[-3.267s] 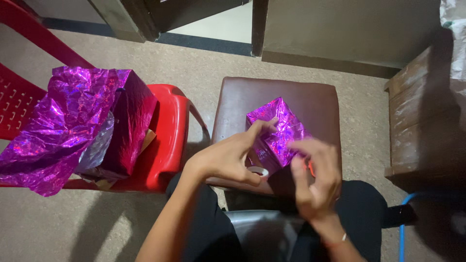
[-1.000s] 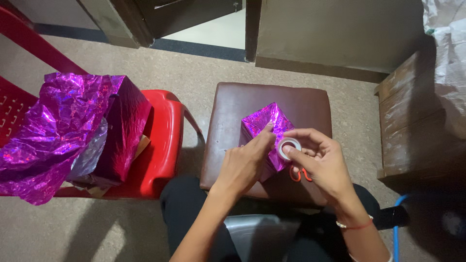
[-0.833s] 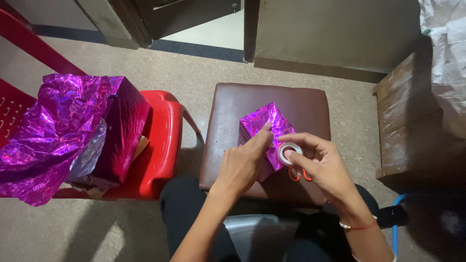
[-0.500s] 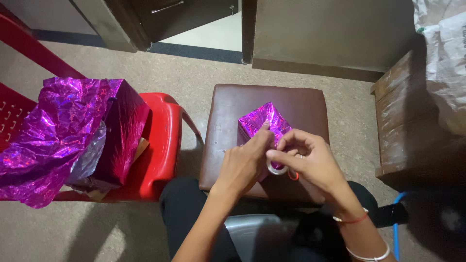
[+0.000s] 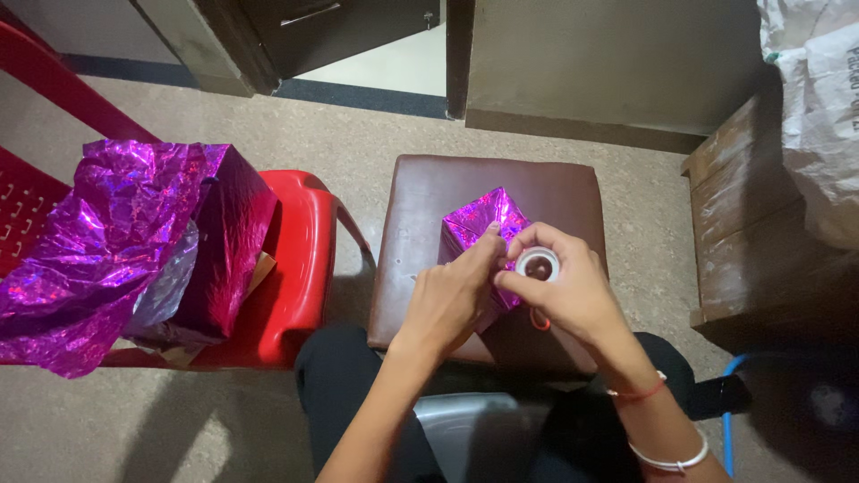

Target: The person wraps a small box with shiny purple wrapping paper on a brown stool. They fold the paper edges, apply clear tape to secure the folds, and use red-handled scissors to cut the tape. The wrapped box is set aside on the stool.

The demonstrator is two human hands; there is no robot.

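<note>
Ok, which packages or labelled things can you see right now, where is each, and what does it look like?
Small wrapped box: on the brown stool, shiny purple foil, left hand pressing it.
Tape roll: pale ring, held in the right hand.
Large wrapped box: on the red chair, purple foil, loose crumpled sheet beside it.
White sack: top right, printed, on wooden crates.

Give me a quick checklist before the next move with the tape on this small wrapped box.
1. Left hand presses the purple wrapped box: ok.
2. Right hand holds the tape roll: ok.
3. Box sits fully on the brown stool: ok.
4. Free tape end found: cannot tell.
5. Scissors within reach: ok, red handle showing under the right hand.
6. Foil fold flat under the fingers: cannot tell.
</note>
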